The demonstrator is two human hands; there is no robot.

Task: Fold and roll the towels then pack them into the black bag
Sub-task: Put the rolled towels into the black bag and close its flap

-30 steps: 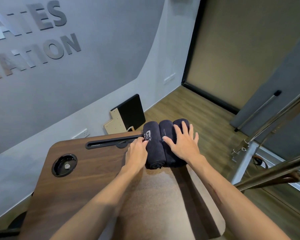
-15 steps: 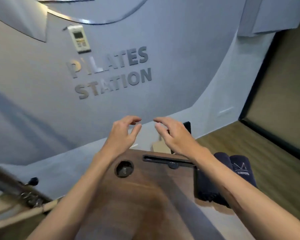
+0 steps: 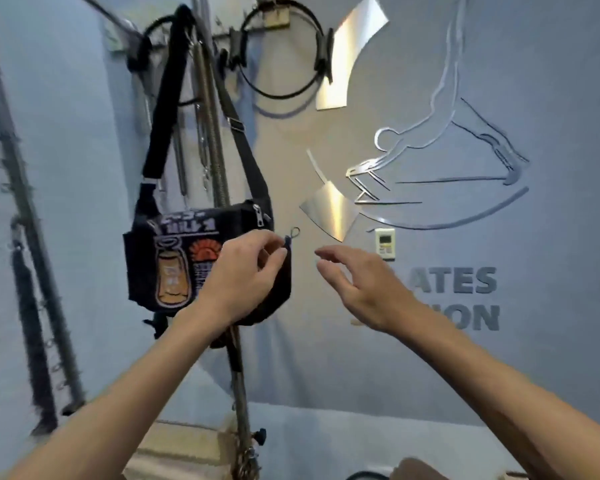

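The black bag [image 3: 174, 258] is hung by its strap [image 3: 160, 109] from a wall rack. Its right upper corner is pinched by the left hand [image 3: 243, 275]. Just right of the bag, the right hand [image 3: 364, 289] is held apart, fingers [image 3: 329, 258] loosely spread.

Grey wall [image 3: 430, 358] with metal lettering [image 3: 465, 296]

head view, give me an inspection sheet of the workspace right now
surface: brown wooden tabletop corner barely in view at the bottom edge.
job's things: black printed shoulder bag hangs by its strap; towels not in view.
clutter: nothing seen.
grippers: left hand pinches the bag's upper right corner by the zip pull; right hand open, apart from the bag.
cables: nothing seen.
surroundings: grey wall with metal lettering, white wall remote, black ring, hanging springs.
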